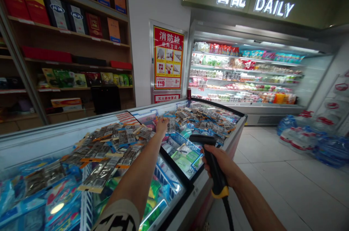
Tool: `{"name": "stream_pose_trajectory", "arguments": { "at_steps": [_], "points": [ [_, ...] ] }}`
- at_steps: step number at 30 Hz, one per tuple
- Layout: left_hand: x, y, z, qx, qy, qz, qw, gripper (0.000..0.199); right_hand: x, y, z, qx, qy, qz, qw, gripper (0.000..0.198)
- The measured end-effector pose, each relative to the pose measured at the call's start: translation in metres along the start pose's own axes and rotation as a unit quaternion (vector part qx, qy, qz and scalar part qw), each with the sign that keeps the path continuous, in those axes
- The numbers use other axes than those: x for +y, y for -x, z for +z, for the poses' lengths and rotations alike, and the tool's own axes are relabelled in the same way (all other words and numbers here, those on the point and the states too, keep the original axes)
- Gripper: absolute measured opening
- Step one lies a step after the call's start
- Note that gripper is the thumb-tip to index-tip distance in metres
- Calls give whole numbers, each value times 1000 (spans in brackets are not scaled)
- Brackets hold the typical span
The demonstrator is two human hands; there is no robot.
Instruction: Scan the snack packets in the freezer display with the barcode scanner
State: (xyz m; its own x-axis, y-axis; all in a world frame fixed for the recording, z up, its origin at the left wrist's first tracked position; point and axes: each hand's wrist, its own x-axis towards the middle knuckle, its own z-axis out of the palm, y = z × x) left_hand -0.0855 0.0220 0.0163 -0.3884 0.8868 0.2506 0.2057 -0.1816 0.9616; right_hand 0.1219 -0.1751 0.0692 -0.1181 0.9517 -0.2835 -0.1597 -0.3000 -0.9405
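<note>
My left hand (161, 125) is stretched far over a glass-topped chest freezer (191, 189). Its fingers look curled together, and I cannot make out what is in them. Right beside it lies a small dark packet (171, 125) with a blue edge. My right hand (219, 162) grips a black and yellow handheld barcode scanner (214, 162), its head pointing left and its cord hanging down. Heaps of small flat packets (128, 140) cover the freezer lids on the left, and another heap of packets (207, 118) lies at the far right end.
Bagged frozen goods and blue baskets (178, 138) show through the glass. Shelves of gift boxes (57, 13) stand at the left, a lit open fridge (245, 75) at the back. Large water bottles (302, 138) sit on the tiled floor at right.
</note>
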Motion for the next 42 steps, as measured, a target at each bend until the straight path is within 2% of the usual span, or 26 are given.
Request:
{"name": "stream_pose_trajectory", "arguments": {
  "at_steps": [4, 7, 12, 14, 16, 18, 20, 22, 26, 29, 31, 36, 39, 42],
  "points": [
    [3, 5, 1, 4, -174, 43, 984, 22, -4, 0, 0, 9, -9, -5, 1000, 26],
    [7, 9, 2, -7, -255, 66, 965, 25, -7, 0, 0, 10, -8, -9, 1000, 25],
    [14, 13, 0, 33, -276, 123, 953, 29, -7, 1, -5, 16, -10, -29, 999, 23],
    [14, 15, 2, 37, -263, 170, 949, 26, -9, 1, -8, 22, -16, -40, 999, 23],
    [11, 22, 6, -9, -260, 229, 938, 19, -11, 2, -11, 30, -21, -46, 998, 22],
    [5, 35, 14, -99, -271, 269, 919, 15, -14, 4, -14, 40, -27, -45, 998, 22],
    [-2, 52, 23, -190, -286, 269, 900, 15, -16, 4, -14, 46, -36, -41, 997, 21],
    [-9, 71, 30, -243, -292, 267, 886, 15, -17, 3, -13, 43, -43, -41, 997, 21],
    [-17, 94, 33, -270, -288, 281, 875, 14, -18, 0, -9, 29, -38, -52, 998, 19],
    [-18, 97, 31, -264, -299, 290, 870, 25, -17, 0, -10, 21, -43, -48, 998, 19],
    [-19, 96, 31, -248, -319, 283, 870, 28, -17, 0, -14, 16, -50, -49, 997, 20],
    [-17, 91, 29, -233, -303, 243, 892, 17, -16, -2, -20, 14, -63, -49, 997, 21],
    [-14, 86, 26, -228, -242, 192, 924, 16, -15, -3, -19, 5, -65, -52, 997, 21],
    [-13, 81, 23, -212, -138, 119, 960, 18, -14, -2, -18, 7, -70, -49, 996, 21]
  ]
}}
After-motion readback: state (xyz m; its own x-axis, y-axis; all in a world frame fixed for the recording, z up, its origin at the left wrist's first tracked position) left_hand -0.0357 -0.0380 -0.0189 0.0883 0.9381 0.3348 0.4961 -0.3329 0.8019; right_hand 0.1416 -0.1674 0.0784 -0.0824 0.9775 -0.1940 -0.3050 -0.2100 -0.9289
